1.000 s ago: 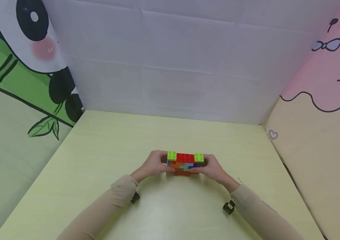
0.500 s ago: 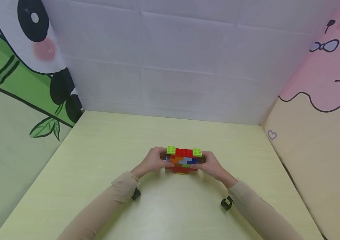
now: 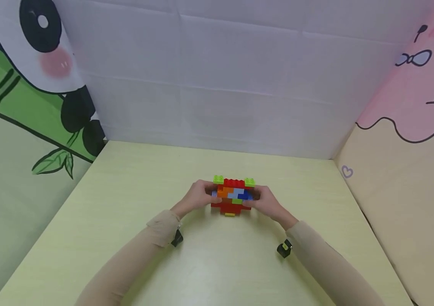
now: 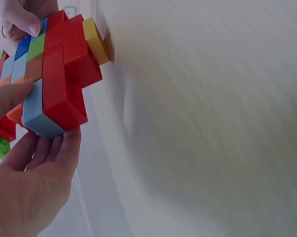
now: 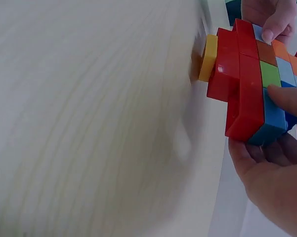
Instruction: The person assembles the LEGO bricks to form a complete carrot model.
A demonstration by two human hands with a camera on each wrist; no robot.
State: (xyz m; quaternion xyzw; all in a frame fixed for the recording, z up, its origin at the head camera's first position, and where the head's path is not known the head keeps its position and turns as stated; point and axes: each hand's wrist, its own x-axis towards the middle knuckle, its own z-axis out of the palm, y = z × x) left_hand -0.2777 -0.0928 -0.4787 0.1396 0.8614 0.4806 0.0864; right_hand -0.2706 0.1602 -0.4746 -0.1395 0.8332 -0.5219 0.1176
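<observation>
Both hands hold a toy building-block model (image 3: 234, 193) near the middle of the table. My left hand (image 3: 198, 196) grips its left end, thumb over a light blue brick (image 4: 37, 116) and fingers behind. My right hand (image 3: 269, 203) grips the other end, its thumb on a blue brick (image 5: 270, 121). Lime-green bricks (image 3: 218, 179) top both upper corners, with a red brick (image 3: 234, 183) between them. Orange, blue and brown bricks fill the middle. Lower down are stepped red bricks (image 4: 59, 74) and one small yellow brick (image 5: 208, 57), close to the tabletop; contact there is unclear.
The pale wooden table (image 3: 217, 263) meets a white backdrop (image 3: 217, 85) behind. Printed cartoon panels flank it on the left (image 3: 6, 191) and right (image 3: 404, 191). Small black wrist devices hang at the left sleeve (image 3: 177, 238) and right sleeve (image 3: 284, 249).
Both hands have moved the block model a little away from me and tipped it so that more of its front shows. Its yellow bottom brick has come into view.
</observation>
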